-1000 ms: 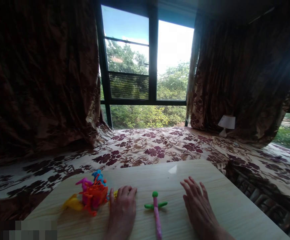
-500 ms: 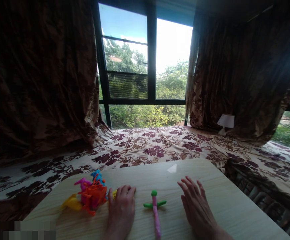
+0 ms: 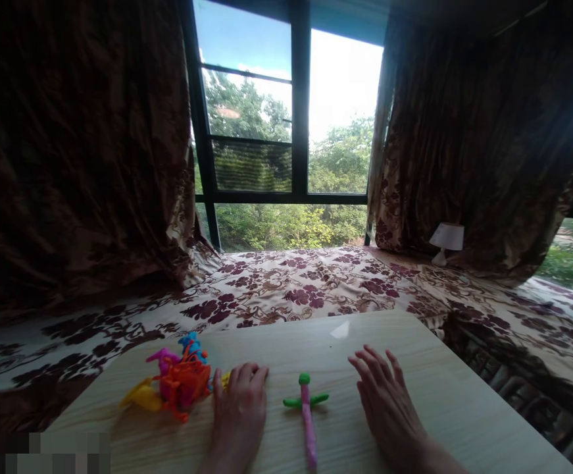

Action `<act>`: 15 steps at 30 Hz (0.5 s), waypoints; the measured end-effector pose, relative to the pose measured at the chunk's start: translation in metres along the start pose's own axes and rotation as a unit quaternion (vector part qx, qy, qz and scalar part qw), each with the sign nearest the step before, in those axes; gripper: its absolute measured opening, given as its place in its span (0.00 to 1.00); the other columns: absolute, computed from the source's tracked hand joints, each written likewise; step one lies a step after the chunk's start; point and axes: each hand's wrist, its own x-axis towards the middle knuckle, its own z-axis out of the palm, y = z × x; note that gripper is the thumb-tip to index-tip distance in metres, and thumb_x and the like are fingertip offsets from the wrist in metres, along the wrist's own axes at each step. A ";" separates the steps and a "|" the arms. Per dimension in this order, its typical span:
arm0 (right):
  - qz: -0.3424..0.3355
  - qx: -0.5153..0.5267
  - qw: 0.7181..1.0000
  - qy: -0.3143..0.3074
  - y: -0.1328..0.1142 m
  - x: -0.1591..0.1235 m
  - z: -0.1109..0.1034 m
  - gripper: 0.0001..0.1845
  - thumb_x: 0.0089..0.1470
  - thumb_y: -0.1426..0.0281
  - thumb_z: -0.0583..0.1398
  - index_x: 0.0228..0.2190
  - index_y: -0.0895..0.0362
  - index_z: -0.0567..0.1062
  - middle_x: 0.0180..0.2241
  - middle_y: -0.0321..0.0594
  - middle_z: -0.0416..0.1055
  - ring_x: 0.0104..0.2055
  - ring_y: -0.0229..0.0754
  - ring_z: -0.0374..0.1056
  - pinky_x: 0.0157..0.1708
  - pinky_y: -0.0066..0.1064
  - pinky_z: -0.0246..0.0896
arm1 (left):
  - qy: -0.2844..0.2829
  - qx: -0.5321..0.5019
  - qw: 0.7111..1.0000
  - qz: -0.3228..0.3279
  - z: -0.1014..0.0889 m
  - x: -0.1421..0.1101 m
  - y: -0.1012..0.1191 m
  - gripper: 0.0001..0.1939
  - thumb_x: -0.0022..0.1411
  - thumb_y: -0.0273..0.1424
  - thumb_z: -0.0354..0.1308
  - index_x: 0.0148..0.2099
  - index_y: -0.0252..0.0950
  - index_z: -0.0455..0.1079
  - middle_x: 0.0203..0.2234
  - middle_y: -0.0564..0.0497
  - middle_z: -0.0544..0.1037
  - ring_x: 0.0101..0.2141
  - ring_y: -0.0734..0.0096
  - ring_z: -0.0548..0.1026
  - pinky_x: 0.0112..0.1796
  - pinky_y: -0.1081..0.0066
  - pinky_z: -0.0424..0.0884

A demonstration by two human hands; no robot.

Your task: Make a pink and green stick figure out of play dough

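Between my two hands lies a modelling-clay figure (image 3: pixel 308 421), with a pink stick body, a green crossbar and a green ball at its far end. Neither hand touches it. My left hand (image 3: pixel 241 405) rests palm down on the table to its left, fingers loosely bent and apart. Just beyond that hand's fingers a bit of yellow (image 3: pixel 225 380) shows, partly hidden. To the figure's right my right hand (image 3: pixel 385 392) is palm down with fingers spread, holding nothing. Left of my left hand sits a pile of orange, magenta, blue and yellow clay pieces (image 3: pixel 183 382).
The pale wood-grain table (image 3: pixel 335 355) has rounded far corners. Behind it spreads a floral cloth (image 3: pixel 306 289) up to a window (image 3: pixel 291 164). Dark patterned curtains (image 3: pixel 83 145) hang at both sides. A small white lamp (image 3: pixel 447 238) stands at the back right.
Both hands and the clay figure stay nearly where they were. The view has tilted very slightly, so the window sits a little higher.
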 end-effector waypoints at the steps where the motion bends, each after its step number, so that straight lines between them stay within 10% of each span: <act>1: 0.000 0.001 1.000 -0.001 0.001 0.001 0.000 0.23 0.55 0.76 0.46 0.54 0.54 0.55 0.53 0.43 0.56 0.59 0.45 0.44 0.56 0.50 0.34 | -0.001 0.000 1.000 0.003 0.000 0.000 0.000 0.16 0.56 0.24 0.46 0.42 0.44 0.70 0.39 0.51 0.73 0.44 0.65 0.65 0.53 0.53 0.40; 15: -0.002 0.013 1.000 0.015 0.005 0.006 0.000 0.24 0.54 0.79 0.47 0.52 0.54 0.58 0.51 0.43 0.59 0.57 0.45 0.48 0.56 0.49 0.34 | 0.017 0.007 1.000 0.018 0.006 -0.002 -0.003 0.15 0.57 0.24 0.46 0.42 0.44 0.69 0.39 0.50 0.72 0.47 0.64 0.63 0.53 0.53 0.39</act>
